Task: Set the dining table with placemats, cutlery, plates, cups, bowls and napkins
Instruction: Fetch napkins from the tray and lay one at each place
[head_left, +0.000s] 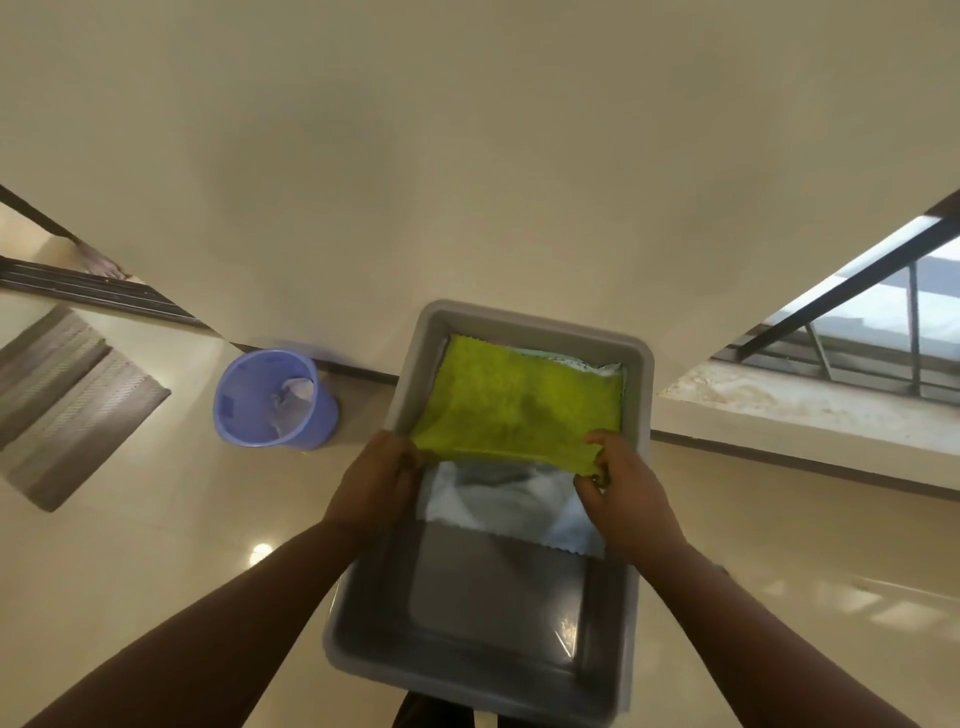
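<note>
Two hands reach into a big grey tub (641, 395) that sits low in front of the person. The left hand (371, 480) pinches the near left corner of a yellow-green cloth (519, 402), with its fingers curled over the edge. The right hand (626, 493) pinches the near right corner of the same cloth, and its thumb and fingers are bunched tight on the edge. The cloth looks fuzzy and is spread out flat over the far half of the tub. Its near edge is lifted a little between the two hands. Under the cloth lies a white cloth (511, 506) with a zigzag edge, and it pokes out toward the person. More white stuff peeks out at the far right side of the yellow-green cloth, but it is hard to tell what it is. The near half of the tub shows its bare grey bottom. To the left of the tub, near the wall, stands a blue bin (249, 410) with some crumpled white paper inside. Further left on the shiny floor lies a striped brown mat (67, 405). On the right there is a window with dark bars (862, 317) above a stone ledge.
</note>
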